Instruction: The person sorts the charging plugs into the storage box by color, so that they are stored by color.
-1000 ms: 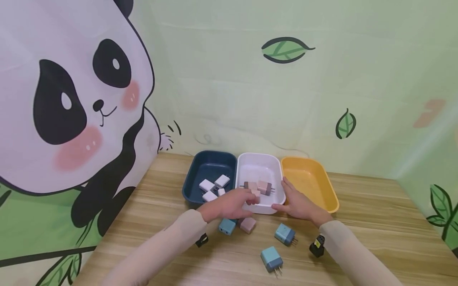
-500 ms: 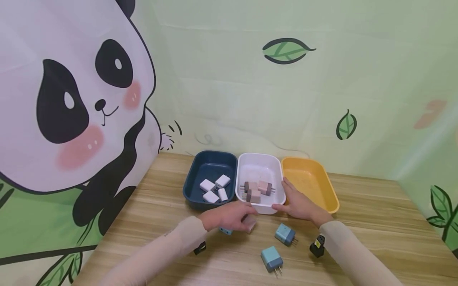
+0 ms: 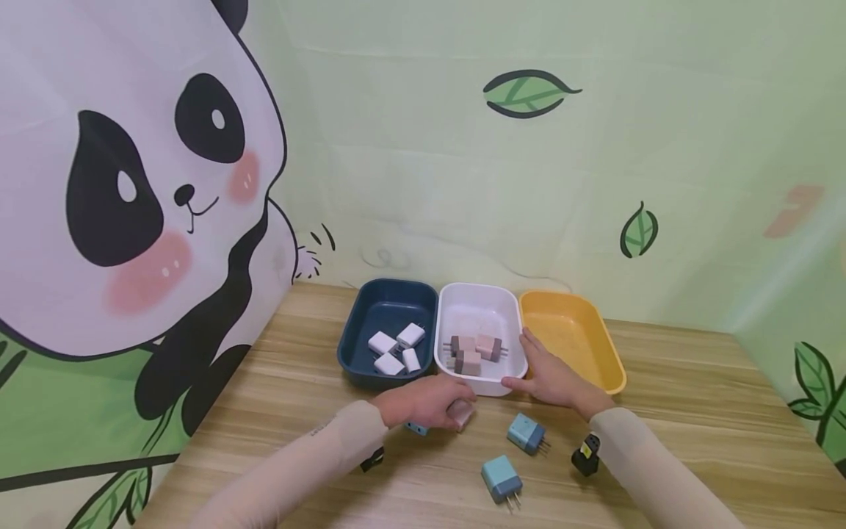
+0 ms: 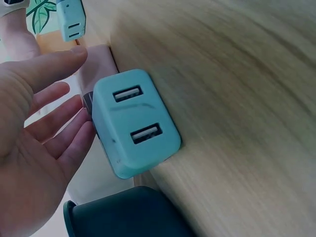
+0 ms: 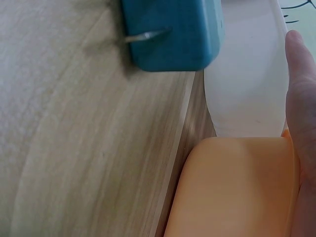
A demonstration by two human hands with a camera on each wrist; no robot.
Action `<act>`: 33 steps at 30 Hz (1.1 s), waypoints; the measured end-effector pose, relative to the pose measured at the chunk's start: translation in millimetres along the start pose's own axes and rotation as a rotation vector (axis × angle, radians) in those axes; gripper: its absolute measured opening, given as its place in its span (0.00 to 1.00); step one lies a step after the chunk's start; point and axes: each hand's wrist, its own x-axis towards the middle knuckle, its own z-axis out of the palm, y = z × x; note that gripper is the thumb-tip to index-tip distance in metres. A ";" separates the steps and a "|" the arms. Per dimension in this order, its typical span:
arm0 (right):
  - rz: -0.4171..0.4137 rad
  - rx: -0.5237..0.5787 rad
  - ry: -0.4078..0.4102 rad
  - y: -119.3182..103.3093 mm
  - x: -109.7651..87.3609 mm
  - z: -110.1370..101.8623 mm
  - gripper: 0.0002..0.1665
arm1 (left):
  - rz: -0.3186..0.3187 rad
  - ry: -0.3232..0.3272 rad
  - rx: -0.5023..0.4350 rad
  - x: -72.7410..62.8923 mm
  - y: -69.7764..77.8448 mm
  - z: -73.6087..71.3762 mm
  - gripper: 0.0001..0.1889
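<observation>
In the head view, my left hand is low in front of the white tray, its thumb and fingers about a pink charger plug on the table. The left wrist view shows the thumb against the pink plug, with a teal charger plug close by; that teal plug is mostly covered by the hand in the head view. My right hand rests with extended fingers at the adjoining rims of the white and yellow trays. Several pink plugs lie inside the white tray.
A dark blue tray at left holds several white charger plugs. The yellow tray stands at right. Two teal plugs, one nearer and one farther, lie on the wooden table. A patterned cloth hangs behind.
My left hand has come down from over the white tray's front to the pink plug on the table, uncovering the third pink plug in that tray. The right hand has stayed put.
</observation>
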 end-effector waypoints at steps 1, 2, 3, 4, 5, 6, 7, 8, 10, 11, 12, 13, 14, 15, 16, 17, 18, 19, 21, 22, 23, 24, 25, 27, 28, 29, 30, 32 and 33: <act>-0.001 -0.002 0.000 0.0 -0.1 -0.1 0.67 | 0.003 0.001 0.008 -0.1 0.0 0.0 0.20; -0.003 -0.001 0.003 0.2 -0.1 0.0 0.67 | 0.008 0.003 0.015 -0.2 0.1 -0.1 0.20; -0.005 -0.002 0.004 0.3 -0.2 0.0 0.66 | 0.011 0.004 0.019 -0.4 0.1 -0.2 0.19; -0.006 -0.001 0.007 0.7 -0.2 0.2 0.66 | 0.016 0.004 0.025 -0.6 0.2 -0.2 0.19; -0.011 0.000 0.009 0.9 -0.3 0.3 0.66 | 0.021 0.005 0.032 -1.0 0.3 -0.4 0.18; -0.011 0.000 0.010 1.0 -0.2 0.3 0.66 | 0.027 0.006 0.036 -1.1 0.2 -0.4 0.18; -0.014 0.000 0.011 1.3 -0.2 0.4 0.66 | 0.033 0.007 0.040 -1.2 -0.1 -0.1 0.18; -0.016 0.000 0.013 1.6 -0.1 0.4 0.66 | 0.038 0.007 0.043 -1.3 -0.1 -0.1 0.17; -0.009 0.001 0.012 1.4 -0.1 0.3 0.66 | 0.042 0.006 0.046 -1.5 -0.4 0.3 0.17; -0.008 0.001 0.011 1.2 -0.2 0.2 0.66 | 0.043 0.005 0.048 -1.4 -0.4 0.3 0.17; -0.003 0.002 0.009 1.2 -0.1 0.1 0.66 | 0.042 0.004 0.049 -1.3 -0.5 0.6 0.18; -0.003 0.003 0.007 1.2 0.1 0.0 0.66 | 0.038 0.002 0.049 -1.4 -0.2 0.4 0.18; 0.002 0.004 0.005 1.1 0.2 0.0 0.66 | 0.031 -0.003 0.049 -1.3 -0.1 0.5 0.18; 0.006 0.005 0.003 1.0 0.4 0.0 0.66 | 0.024 -0.008 0.053 -1.2 0.0 0.8 0.18; 0.006 0.006 0.002 1.1 0.5 0.0 0.66 | 0.019 -0.013 0.063 -1.0 0.1 1.2 0.19; 0.004 0.007 0.002 1.3 0.7 0.0 0.66 | 0.013 -0.017 0.072 -0.7 0.0 1.9 0.19; 0.004 0.006 0.000 1.5 0.9 0.2 0.66 | 0.008 -0.021 0.079 -0.6 0.1 2.5 0.19; -0.001 0.005 0.000 1.8 1.0 0.1 0.66 | 0.005 -0.025 0.088 -0.4 0.1 3.3 0.19; 0.002 0.007 -0.001 2.1 1.1 0.3 0.66 | 0.006 -0.027 0.105 0.2 -0.1 4.8 0.18; 0.003 0.008 -0.001 2.2 1.2 0.4 0.66 | 0.007 -0.026 0.106 0.4 -0.2 5.4 0.18; 0.001 0.007 -0.002 2.5 1.2 0.5 0.66 | 0.009 -0.025 0.106 0.4 -0.2 5.6 0.18; 0.000 0.007 -0.003 2.7 1.3 0.7 0.67 | 0.012 -0.025 0.108 0.3 -0.1 5.4 0.18; 0.000 0.006 -0.003 2.9 1.4 0.8 0.67 | 0.014 -0.025 0.107 0.4 -0.1 5.5 0.18; 0.005 0.007 -0.005 3.2 1.5 1.0 0.68 | 0.013 -0.028 0.102 0.1 0.2 5.1 0.19; 0.000 0.005 -0.003 3.5 1.5 0.8 0.68 | 0.012 -0.030 0.101 -0.2 0.4 5.0 0.19; -0.001 0.004 -0.003 3.6 1.6 0.8 0.68 | 0.013 -0.030 0.102 -0.4 0.7 5.0 0.19; 0.000 0.004 -0.003 3.5 1.5 0.6 0.67 | 0.011 -0.030 0.097 -0.5 1.0 4.8 0.20; 0.000 0.005 -0.003 3.0 1.2 0.1 0.67 | 0.014 -0.028 0.093 -0.7 1.9 4.5 0.20; -0.001 0.005 -0.001 2.8 1.0 0.0 0.66 | 0.020 -0.024 0.089 -0.7 2.3 4.3 0.20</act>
